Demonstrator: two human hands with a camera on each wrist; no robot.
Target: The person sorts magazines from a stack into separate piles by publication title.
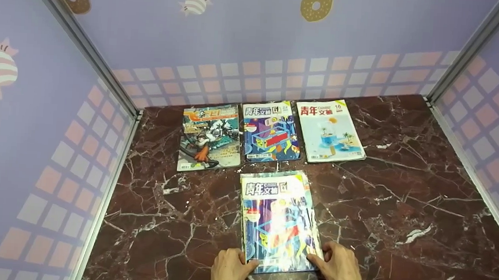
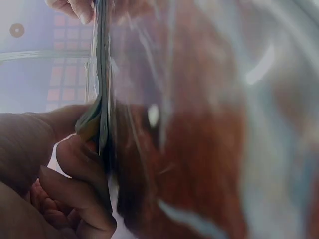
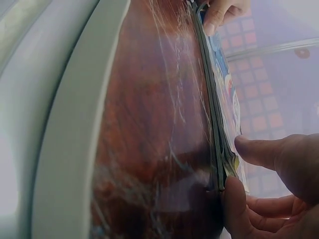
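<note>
A small stack of magazines (image 1: 277, 219) lies near the front, a purple and blue cover with a red box uppermost and shining with glare. Its lower left corner is pinched by my left hand (image 1: 232, 269), thumb over the cover and curled fingers at the edge. On the lower right side my right hand (image 1: 341, 269) grips the stack the same way. Seen edge-on in the right wrist view, several layered pages or magazines (image 3: 217, 119) sit between thumb (image 3: 264, 152) and fingers. The left wrist view shows the stack's edge (image 2: 103, 64) beside the left thumb.
Behind the stack lie three magazines in a row: a comic-style one (image 1: 210, 140) at left, a purple-blue one (image 1: 271, 132) in the middle, a white one with a beach picture (image 1: 330, 132) at right. Purple panels (image 1: 256, 32) border the dark red marble-patterned surface (image 1: 174, 235) on three sides.
</note>
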